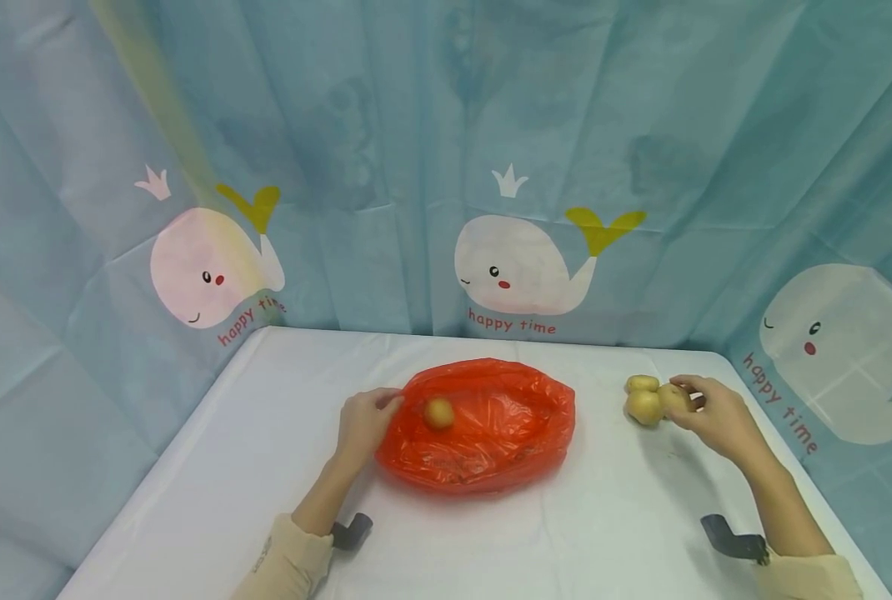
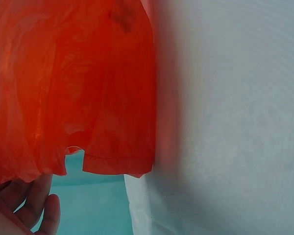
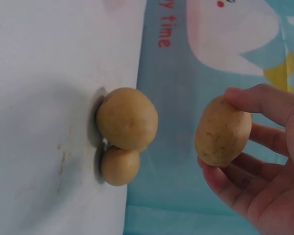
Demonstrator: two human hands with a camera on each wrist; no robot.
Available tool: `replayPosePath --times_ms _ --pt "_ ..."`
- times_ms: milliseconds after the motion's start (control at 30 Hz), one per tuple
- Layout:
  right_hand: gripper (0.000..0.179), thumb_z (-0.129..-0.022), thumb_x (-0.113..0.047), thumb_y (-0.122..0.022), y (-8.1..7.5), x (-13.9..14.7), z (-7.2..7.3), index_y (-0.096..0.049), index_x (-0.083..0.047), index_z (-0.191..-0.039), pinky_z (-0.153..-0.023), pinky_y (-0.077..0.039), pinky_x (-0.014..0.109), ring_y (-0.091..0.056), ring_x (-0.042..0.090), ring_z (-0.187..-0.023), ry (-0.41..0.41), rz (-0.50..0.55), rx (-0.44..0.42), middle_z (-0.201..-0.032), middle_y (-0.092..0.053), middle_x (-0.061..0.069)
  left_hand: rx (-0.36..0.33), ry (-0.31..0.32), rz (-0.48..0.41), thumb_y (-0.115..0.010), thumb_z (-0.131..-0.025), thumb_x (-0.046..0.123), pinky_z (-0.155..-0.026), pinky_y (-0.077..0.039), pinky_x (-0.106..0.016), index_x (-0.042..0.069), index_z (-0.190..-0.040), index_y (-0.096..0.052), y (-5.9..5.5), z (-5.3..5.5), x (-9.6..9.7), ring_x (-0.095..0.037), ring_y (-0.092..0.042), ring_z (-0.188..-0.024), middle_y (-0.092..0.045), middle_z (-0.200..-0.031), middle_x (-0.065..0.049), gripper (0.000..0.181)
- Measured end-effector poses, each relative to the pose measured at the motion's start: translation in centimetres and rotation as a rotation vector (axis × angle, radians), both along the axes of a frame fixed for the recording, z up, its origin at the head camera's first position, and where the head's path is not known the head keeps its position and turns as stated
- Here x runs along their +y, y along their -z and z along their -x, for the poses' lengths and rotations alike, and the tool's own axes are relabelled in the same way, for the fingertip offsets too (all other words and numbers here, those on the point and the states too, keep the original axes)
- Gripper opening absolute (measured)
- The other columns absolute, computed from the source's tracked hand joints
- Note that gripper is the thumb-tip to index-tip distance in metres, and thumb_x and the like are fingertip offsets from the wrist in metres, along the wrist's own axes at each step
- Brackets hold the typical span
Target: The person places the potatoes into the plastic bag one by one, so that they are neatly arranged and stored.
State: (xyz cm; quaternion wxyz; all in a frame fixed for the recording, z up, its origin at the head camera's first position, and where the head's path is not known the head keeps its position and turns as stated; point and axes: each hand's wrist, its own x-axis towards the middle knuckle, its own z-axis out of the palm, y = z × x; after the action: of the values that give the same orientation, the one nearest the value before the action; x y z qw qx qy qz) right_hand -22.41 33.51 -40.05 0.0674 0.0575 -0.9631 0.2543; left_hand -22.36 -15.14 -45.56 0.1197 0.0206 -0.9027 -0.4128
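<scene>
A red plastic bag (image 1: 483,467) lies spread with its mouth open on the white table, one potato (image 1: 439,413) inside it. My left hand (image 1: 363,425) pinches the bag's left rim; in the left wrist view the bag (image 2: 88,88) covers part of the fingers (image 2: 38,200). Over at the right, my right hand (image 1: 719,412) holds a potato (image 3: 223,131) between thumb and fingertips, lifted off the table. Close beside it a larger potato (image 3: 127,119) and a smaller potato (image 3: 120,166) rest on the table, with a sliver of something similar behind them.
The white tablecloth (image 1: 611,517) runs back to a blue-green curtain (image 1: 386,275) printed with whales, which also hangs along both sides. A dark wrist mount (image 1: 352,532) sits by the left wrist and another mount (image 1: 731,537) by the right.
</scene>
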Motion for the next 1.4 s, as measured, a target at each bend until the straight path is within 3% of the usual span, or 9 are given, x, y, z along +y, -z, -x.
replayPosePath --times_ms 600,1400 --pt "0.052 -0.085 -0.016 -0.071 -1.0 -1.2 0.1 -0.053 0.007 -0.127 -0.070 -0.059 0.047 -0.061 0.045 -0.098 -0.039 0.002 0.034 -0.122 -0.057 0.033 -0.015 0.003 -0.012 -0.065 -0.094 0.023 -0.094 -0.055 -0.047 0.007 -0.114 -0.072 0.0 0.0 0.0 -0.030 -0.067 -0.108 -0.074 -0.110 -0.011 0.027" --pt "0.051 -0.087 -0.019 -0.072 -2.0 -3.8 1.3 -0.055 0.003 -0.129 -0.067 -0.060 0.039 -0.061 0.042 -0.101 -0.099 0.042 -0.009 -0.124 -0.058 0.029 -0.013 -0.005 0.005 -0.064 -0.094 0.025 -0.094 -0.055 -0.046 0.008 -0.114 -0.072 0.0 -0.2 -0.1 -0.030 -0.068 -0.108 -0.074 -0.109 -0.010 0.027"
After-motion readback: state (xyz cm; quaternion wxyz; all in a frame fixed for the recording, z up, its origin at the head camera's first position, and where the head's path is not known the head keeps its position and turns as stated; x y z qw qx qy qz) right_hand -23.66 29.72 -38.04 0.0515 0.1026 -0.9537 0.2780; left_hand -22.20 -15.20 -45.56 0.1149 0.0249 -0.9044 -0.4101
